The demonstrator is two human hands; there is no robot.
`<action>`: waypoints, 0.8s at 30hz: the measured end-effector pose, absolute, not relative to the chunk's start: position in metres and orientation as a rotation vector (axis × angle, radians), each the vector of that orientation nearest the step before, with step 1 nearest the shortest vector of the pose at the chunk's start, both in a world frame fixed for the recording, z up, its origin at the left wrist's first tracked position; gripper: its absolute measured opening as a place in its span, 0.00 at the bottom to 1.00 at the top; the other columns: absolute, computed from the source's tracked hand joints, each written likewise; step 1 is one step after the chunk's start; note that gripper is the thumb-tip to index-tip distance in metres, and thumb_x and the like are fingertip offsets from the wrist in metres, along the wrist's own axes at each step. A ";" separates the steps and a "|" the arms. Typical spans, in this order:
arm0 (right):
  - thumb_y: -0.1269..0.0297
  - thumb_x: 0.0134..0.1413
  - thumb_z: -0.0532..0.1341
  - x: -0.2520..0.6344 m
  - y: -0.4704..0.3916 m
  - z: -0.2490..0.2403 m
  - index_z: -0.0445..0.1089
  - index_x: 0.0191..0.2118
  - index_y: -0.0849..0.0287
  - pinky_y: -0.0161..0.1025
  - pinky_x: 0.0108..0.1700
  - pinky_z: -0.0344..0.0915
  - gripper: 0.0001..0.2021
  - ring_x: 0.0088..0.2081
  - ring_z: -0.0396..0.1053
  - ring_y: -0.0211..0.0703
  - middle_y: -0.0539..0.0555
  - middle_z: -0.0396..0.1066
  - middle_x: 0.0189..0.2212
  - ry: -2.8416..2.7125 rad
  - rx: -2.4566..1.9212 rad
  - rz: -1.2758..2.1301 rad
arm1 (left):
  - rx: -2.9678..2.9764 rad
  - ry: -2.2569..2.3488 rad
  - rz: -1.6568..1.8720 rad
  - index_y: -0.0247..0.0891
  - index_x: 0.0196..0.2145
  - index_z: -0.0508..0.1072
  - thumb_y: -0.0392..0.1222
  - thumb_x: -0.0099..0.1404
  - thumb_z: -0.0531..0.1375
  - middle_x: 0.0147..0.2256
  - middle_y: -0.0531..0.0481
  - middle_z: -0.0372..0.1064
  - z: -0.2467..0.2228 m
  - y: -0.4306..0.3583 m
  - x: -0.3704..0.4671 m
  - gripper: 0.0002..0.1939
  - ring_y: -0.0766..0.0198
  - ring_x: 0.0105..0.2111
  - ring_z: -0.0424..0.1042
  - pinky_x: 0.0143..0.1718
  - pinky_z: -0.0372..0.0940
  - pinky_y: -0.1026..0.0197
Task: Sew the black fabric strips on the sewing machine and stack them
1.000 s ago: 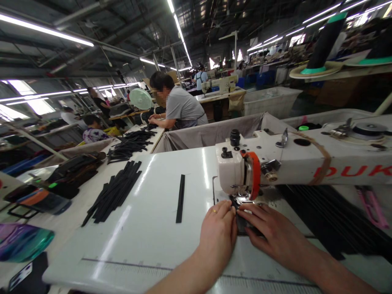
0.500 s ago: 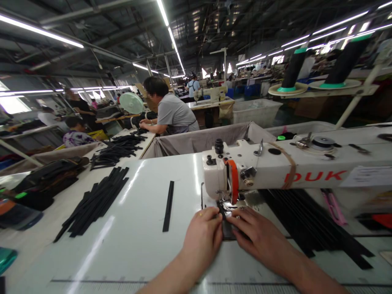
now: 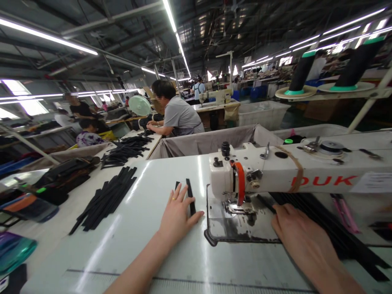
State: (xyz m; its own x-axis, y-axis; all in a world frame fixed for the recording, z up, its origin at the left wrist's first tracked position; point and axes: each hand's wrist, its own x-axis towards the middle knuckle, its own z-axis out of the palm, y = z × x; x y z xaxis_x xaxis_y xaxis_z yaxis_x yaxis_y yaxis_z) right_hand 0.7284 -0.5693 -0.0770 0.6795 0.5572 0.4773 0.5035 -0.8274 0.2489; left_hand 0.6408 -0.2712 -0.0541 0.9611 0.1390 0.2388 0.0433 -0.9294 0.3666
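Note:
My left hand (image 3: 177, 210) lies with its fingers spread on the pale table left of the sewing machine (image 3: 254, 169). Beneath and beside its fingers are two black strips, the nearer one (image 3: 190, 196) by the index finger. To the right of the needle area, my right hand (image 3: 301, 228) has its fingers closed at the end of a black strip (image 3: 266, 202). More long black strips (image 3: 324, 228) lie under the machine arm, partly behind that hand. The metal plate (image 3: 245, 229) below the needle is bare.
A pile of black strips (image 3: 105, 198) lies on the left, with another heap (image 3: 127, 150) farther back. Thread cones (image 3: 301, 75) stand above the machine. A pink tool (image 3: 344, 214) lies at the right. A person in grey (image 3: 183, 116) works beyond the cloth-lined bin (image 3: 211, 141).
Both hands have parted from the needle area. My left hand moved left and opened over the strips, where a second strip now lies. My right hand moved right to the strips. The view shifted slightly.

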 end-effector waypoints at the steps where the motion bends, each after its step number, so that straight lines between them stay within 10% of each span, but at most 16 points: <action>1: 0.76 0.57 0.55 0.719 -0.567 -0.079 0.69 0.33 0.61 0.40 0.25 0.64 0.08 0.22 0.67 0.43 0.55 0.68 0.27 0.939 2.790 0.869 | 2.673 0.185 0.412 0.37 0.45 0.76 0.50 0.64 0.61 0.59 0.37 0.64 -0.051 -0.277 0.635 0.16 0.39 0.63 0.56 0.63 0.51 0.36; 4: 0.78 0.57 0.51 0.687 -0.557 -0.085 0.70 0.43 0.61 0.37 0.26 0.66 0.14 0.24 0.69 0.40 0.58 0.73 0.38 1.229 2.709 0.952 | 2.241 0.191 0.157 0.38 0.47 0.73 0.51 0.70 0.53 0.39 0.43 0.74 -0.049 -0.316 0.626 0.17 0.54 0.38 0.74 0.43 0.68 0.50; 7: 0.80 0.56 0.48 0.664 -0.544 -0.081 0.70 0.49 0.63 0.38 0.33 0.71 0.20 0.33 0.74 0.45 0.61 0.74 0.43 1.586 2.681 0.951 | 1.727 0.224 -0.183 0.36 0.46 0.68 0.46 0.69 0.51 0.26 0.52 0.70 -0.052 -0.354 0.631 0.14 0.67 0.18 0.63 0.23 0.61 0.63; 14: 0.73 0.63 0.49 0.683 -0.534 -0.043 0.71 0.53 0.55 0.36 0.50 0.70 0.19 0.49 0.73 0.41 0.58 0.71 0.53 2.082 3.099 -0.226 | 1.634 0.233 -0.221 0.35 0.28 0.70 0.32 0.54 0.52 0.21 0.56 0.63 -0.059 -0.335 0.652 0.07 0.71 0.19 0.58 0.21 0.51 0.68; 24: 0.79 0.59 0.52 0.683 -0.521 -0.069 0.71 0.50 0.58 0.40 0.52 0.69 0.19 0.50 0.70 0.43 0.57 0.74 0.47 2.277 2.960 0.163 | 2.042 0.122 0.338 0.36 0.37 0.74 0.34 0.62 0.54 0.26 0.54 0.67 -0.078 -0.334 0.653 0.09 0.67 0.26 0.64 0.29 0.59 0.65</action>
